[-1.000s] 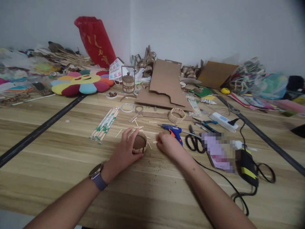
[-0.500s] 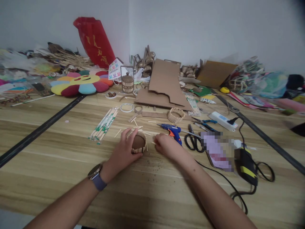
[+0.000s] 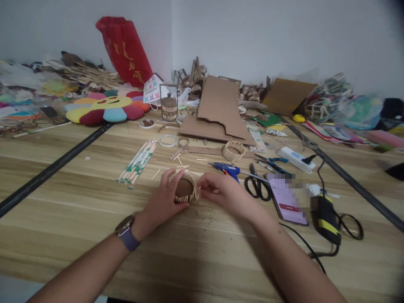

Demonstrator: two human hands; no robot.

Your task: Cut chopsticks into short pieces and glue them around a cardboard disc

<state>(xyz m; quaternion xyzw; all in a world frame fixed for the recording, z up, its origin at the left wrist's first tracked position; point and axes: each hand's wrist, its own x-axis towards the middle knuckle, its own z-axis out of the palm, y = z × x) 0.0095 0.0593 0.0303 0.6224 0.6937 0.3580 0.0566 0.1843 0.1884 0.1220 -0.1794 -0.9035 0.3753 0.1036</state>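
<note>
My left hand [image 3: 161, 197] is wrapped round the left side of a small round basket [image 3: 183, 199], with its thumb at the near side. The basket has a wall of short wooden sticks and a brown bottom. Just right of its wall, my right hand [image 3: 222, 194] pinches a short wooden stick [image 3: 198, 194] between thumb and fingers; whether stick and wall touch I cannot tell. Behind the right hand lies a blue glue gun [image 3: 232, 170], partly hidden by that hand. Several loose sticks [image 3: 155, 174] lie beyond the basket.
To the right are black-handled scissors [image 3: 258, 187], a phone [image 3: 285, 198], pliers [image 3: 273, 160], a power strip [image 3: 295, 159] and a black cable [image 3: 303, 235]. Packed sticks [image 3: 137, 164] lie left. Farther back are a stick ring [image 3: 233, 151], cardboard [image 3: 217, 101] and a lidded stick bucket [image 3: 169, 108].
My right hand has moved left with the stick, close to the basket's right side, and its fingers have turned toward the wall. My left hand keeps its hold on the basket.
</note>
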